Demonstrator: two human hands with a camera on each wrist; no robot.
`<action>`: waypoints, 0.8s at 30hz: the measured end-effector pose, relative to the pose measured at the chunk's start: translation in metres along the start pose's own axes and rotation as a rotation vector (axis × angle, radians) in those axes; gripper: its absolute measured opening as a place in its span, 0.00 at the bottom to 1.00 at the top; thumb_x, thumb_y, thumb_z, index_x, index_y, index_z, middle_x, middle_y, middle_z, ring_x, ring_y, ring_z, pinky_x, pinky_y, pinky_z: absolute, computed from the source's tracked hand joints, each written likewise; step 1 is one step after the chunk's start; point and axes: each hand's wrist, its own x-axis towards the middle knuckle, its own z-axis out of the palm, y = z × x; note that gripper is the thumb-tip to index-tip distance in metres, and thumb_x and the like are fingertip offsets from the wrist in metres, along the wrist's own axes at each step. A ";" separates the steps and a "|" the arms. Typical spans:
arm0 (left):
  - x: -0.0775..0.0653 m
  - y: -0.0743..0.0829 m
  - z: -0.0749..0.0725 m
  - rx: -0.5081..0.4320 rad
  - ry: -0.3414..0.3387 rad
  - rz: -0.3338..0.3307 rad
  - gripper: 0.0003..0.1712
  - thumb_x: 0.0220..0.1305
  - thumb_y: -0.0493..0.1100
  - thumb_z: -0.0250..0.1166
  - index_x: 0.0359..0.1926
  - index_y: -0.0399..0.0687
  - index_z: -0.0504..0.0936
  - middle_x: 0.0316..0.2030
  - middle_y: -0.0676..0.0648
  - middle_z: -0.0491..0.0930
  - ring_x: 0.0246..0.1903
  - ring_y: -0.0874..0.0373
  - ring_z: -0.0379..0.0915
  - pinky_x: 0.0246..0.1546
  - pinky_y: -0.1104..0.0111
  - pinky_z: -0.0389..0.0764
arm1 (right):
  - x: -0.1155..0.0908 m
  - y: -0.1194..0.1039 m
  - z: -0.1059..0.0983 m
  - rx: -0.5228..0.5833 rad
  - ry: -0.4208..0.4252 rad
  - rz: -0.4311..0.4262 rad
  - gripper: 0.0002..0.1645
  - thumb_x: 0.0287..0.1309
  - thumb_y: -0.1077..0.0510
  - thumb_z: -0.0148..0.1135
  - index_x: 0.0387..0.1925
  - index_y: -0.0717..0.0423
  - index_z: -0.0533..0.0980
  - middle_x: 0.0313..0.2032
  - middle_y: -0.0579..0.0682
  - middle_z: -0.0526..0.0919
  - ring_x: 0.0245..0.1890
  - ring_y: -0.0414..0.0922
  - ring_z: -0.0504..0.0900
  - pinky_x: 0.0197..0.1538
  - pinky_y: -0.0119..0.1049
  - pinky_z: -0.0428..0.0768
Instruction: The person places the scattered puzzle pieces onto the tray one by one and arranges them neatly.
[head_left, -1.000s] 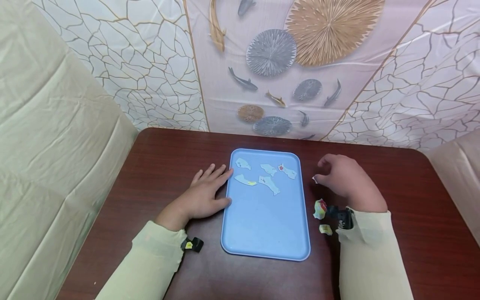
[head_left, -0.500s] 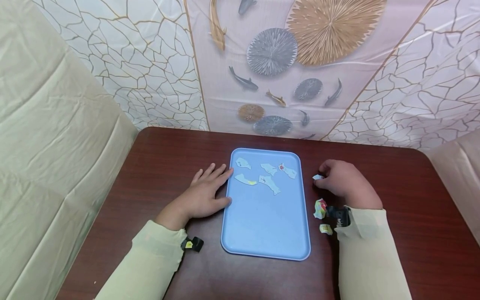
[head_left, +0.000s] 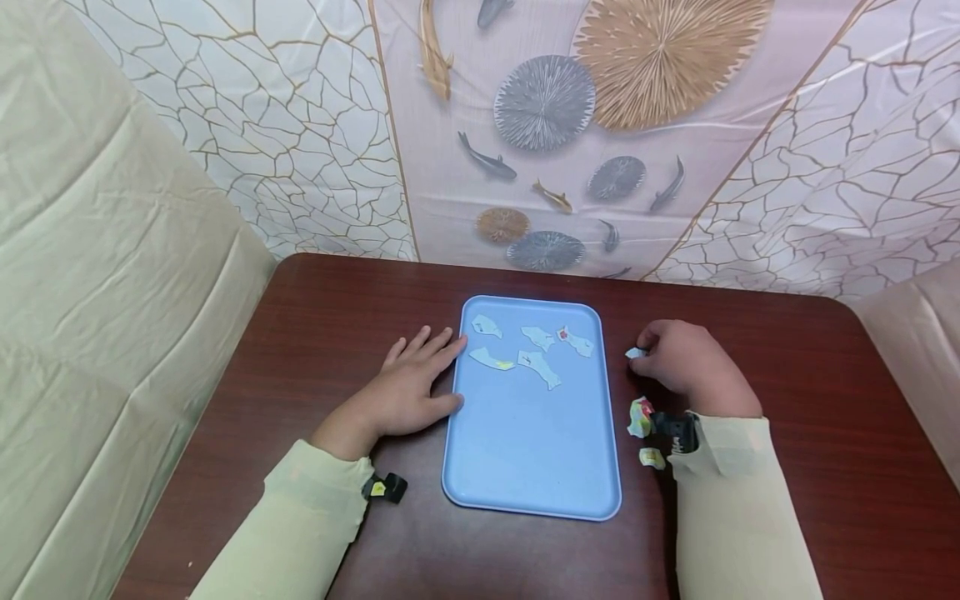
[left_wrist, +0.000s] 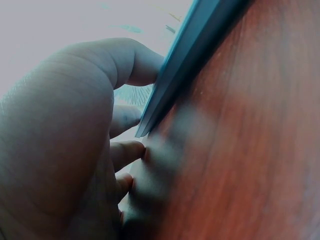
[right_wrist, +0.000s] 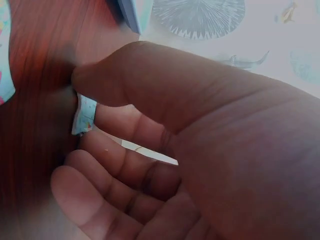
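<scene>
My left hand (head_left: pixel 411 390) lies with fingers spread beside the blue tray (head_left: pixel 532 454), its thumb and index fingertips at the tray's left rim. In the left wrist view the thumb presses the tray's side (left_wrist: pixel 175 75). To the right of the tray, my right hand (head_left: pixel 693 367) pinches a small pale torn paper piece (head_left: pixel 634 353) between thumb and curled fingers, low over the table. The right wrist view shows this paper piece (right_wrist: pixel 85 114) partly hidden behind the thumb. Several pale torn paper pieces, one with a red mark (head_left: pixel 576 342), lie in the tray's far half.
A colourful crumpled paper piece (head_left: pixel 640 417) and a smaller yellowish one (head_left: pixel 652 458) lie on the dark wood table (head_left: pixel 840 467), just left of the right wrist's camera. A patterned cloth (head_left: pixel 540 192) hangs behind the table's far edge.
My right hand has come down and slightly nearer, and more of the pinched paper piece shows. Over the last half second it barely moves. The left hand stays put.
</scene>
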 end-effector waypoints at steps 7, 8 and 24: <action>0.000 0.000 -0.001 -0.001 0.001 0.003 0.52 0.77 0.63 0.63 0.93 0.67 0.51 0.93 0.50 0.47 0.93 0.44 0.30 0.89 0.37 0.31 | 0.000 -0.001 0.001 0.017 -0.001 0.012 0.14 0.63 0.56 0.75 0.46 0.59 0.85 0.42 0.58 0.89 0.41 0.57 0.83 0.45 0.54 0.84; 0.000 0.000 0.000 -0.001 -0.001 0.003 0.51 0.77 0.63 0.63 0.93 0.67 0.51 0.93 0.50 0.47 0.93 0.44 0.30 0.89 0.38 0.31 | 0.000 -0.001 0.001 0.022 -0.003 0.015 0.13 0.63 0.57 0.75 0.46 0.59 0.84 0.42 0.58 0.89 0.40 0.56 0.83 0.45 0.53 0.84; 0.000 0.000 0.000 0.000 0.001 0.002 0.51 0.77 0.63 0.63 0.93 0.66 0.52 0.93 0.50 0.47 0.93 0.44 0.30 0.89 0.37 0.31 | -0.001 -0.003 0.000 0.048 0.027 -0.022 0.15 0.63 0.58 0.75 0.47 0.57 0.79 0.34 0.53 0.81 0.37 0.53 0.80 0.40 0.47 0.78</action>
